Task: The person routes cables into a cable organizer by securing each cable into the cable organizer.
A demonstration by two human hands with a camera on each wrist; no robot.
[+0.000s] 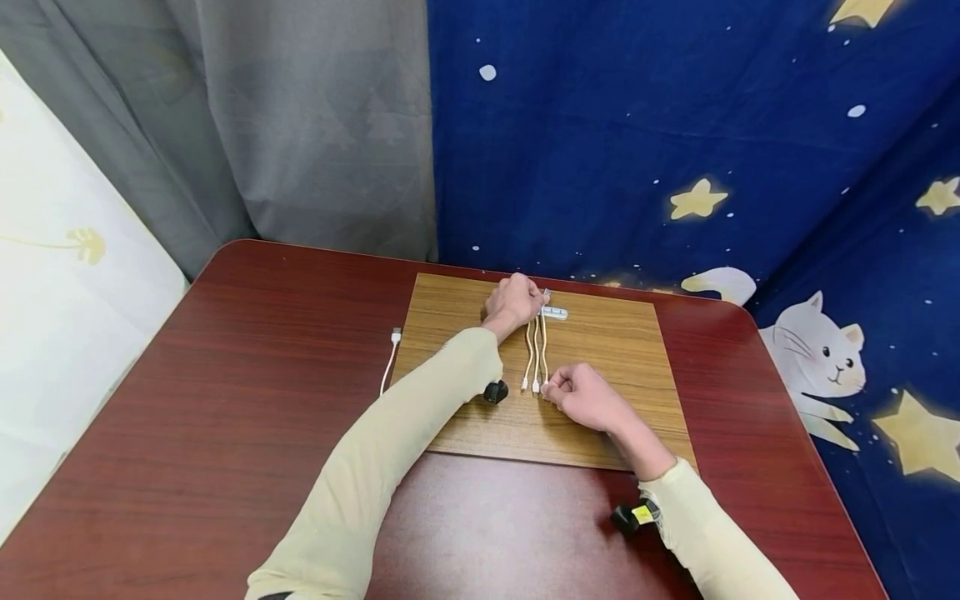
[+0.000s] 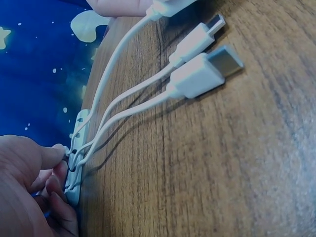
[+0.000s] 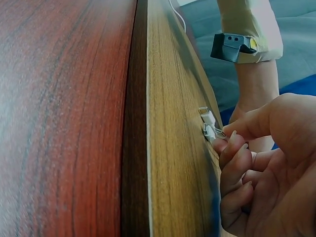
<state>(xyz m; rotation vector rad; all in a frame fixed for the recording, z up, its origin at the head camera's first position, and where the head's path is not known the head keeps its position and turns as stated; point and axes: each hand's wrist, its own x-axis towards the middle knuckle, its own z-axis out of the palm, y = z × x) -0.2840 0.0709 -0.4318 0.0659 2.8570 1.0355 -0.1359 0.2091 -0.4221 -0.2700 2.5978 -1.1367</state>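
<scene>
Three short white charging cables (image 1: 536, 354) lie side by side on a wood-grain board, threaded through a pale cable clip (image 1: 555, 313) near its far edge. Beyond the clip, my left hand (image 1: 514, 302) pinches one cable by its far end, where a metal USB plug (image 1: 547, 294) shows at the fingertips. My right hand (image 1: 587, 397) pinches the near connector (image 2: 173, 7) of the rightmost cable between thumb and forefinger. The other two near connectors, a wider one (image 2: 197, 76) and a slimmer one (image 2: 193, 44), lie loose beside it.
The wood-grain board (image 1: 600, 442) lies on a dark red table (image 1: 285, 333). Left of the board is another white USB cable (image 1: 390, 358), partly hidden by my left sleeve. Behind the table hang grey and blue curtains (image 1: 570, 150).
</scene>
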